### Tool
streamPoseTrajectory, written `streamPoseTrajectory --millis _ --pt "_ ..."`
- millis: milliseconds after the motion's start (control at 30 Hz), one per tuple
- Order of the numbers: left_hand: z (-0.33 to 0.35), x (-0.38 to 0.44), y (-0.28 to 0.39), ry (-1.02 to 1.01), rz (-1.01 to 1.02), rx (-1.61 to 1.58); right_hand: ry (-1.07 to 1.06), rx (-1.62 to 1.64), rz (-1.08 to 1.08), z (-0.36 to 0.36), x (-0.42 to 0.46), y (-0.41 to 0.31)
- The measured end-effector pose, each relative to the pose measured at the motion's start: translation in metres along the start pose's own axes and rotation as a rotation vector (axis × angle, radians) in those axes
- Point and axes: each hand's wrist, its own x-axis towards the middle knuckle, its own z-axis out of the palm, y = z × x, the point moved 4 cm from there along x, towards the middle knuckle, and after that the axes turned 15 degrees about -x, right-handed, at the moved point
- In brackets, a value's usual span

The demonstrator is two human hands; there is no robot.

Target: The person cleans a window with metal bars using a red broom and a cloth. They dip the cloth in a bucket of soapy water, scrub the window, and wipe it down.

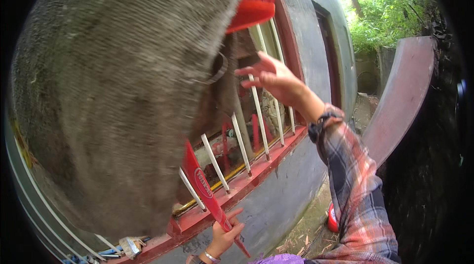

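Close before me hangs a large grey-brown ribbed cloth (122, 97), covering much of the left side. In my left hand (224, 234), low in the picture, is the narrow end of a long red tool (203, 186) bearing writing; its upper end passes behind the cloth. My right hand (277, 79) is raised beside the cloth, fingers spread, holding nothing, in front of the window's white bars (259, 116). Above it, a bright red object (253, 16) shows at the cloth's upper edge; its kind is unclear. A thin wire-like loop (220, 69) shows near the cloth's edge.
The red window sill (266, 164) runs below the bars along a grey wall (296, 175). A paintbrush (130, 246) and other small items lie at its lower left. A red round object (332, 219) sits on the ground. A curved reddish panel (403, 93) stands at the right.
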Motion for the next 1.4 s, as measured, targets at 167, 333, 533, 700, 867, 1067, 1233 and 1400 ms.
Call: streamPoseTrajectory --millis 167,333,533,700,867,1067,1233,1400 --pt "-0.015 -0.027 -0.017 0.039 -0.099 -0.053 0.063 -0.098 -0.057 0.02 0.023 -0.052" --pt "-0.037 -0.06 -0.033 0.227 -0.129 -0.018 0.49 -0.659 -0.037 -0.096 0.041 -0.039" --pt "-0.036 -0.07 -0.015 0.325 -0.188 -0.092 0.832 -0.755 -0.243 -0.12 0.038 -0.105" --pt "-0.044 -0.056 -0.03 0.257 -0.221 -0.08 0.909 -0.998 -0.18 -0.147 -0.001 -0.127" --pt "-0.043 -0.018 -0.019 0.444 0.023 -0.041 0.448 -0.917 0.073 -0.078 -0.107 -0.025" --pt "-0.016 0.015 -0.044 0.527 0.14 0.006 -0.034 -0.474 0.882 0.118 -0.404 0.185" --pt "-0.001 0.02 -0.094 0.627 0.118 0.024 -0.136 -0.37 1.117 0.199 -0.477 0.209" --pt "0.005 0.048 -0.134 0.653 0.126 0.076 0.085 -0.338 1.105 0.189 -0.484 0.222"
